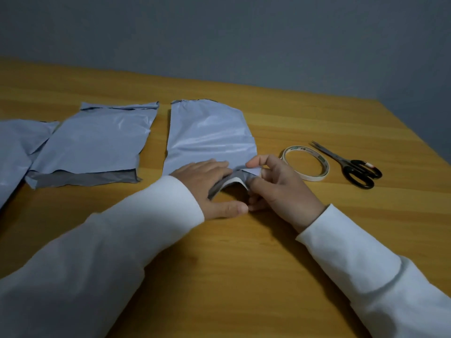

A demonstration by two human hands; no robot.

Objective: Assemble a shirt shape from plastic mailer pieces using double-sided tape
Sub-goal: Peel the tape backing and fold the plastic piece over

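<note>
Plastic mailer piece: left hand flat, right hand pinching.

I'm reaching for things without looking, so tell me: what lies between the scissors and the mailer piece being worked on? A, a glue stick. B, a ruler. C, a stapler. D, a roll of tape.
D: the roll of tape lies flat on the table, right of the mailer piece and left of the scissors.

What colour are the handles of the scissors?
Black; the scissors lie on the table, seen in the head view.
</note>
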